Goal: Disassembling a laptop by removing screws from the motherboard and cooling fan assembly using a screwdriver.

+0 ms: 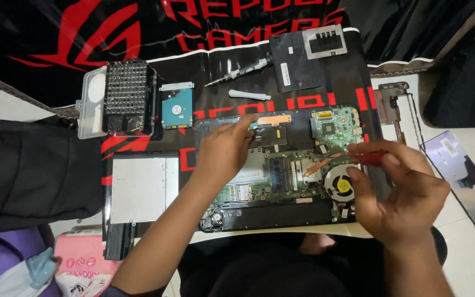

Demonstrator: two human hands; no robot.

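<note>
Right hand [399,190] grip pinches a red screwdriver [368,159] above the opened laptop [281,176].

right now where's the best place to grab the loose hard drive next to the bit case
Take the hard drive by its two long side edges, coming straight down from above. It lies flat, label up, apart from the bit case on one side and the opened laptop on the other, so both edges look free. The left hand is nearer; the right hand holds a red-handled tool.
</note>
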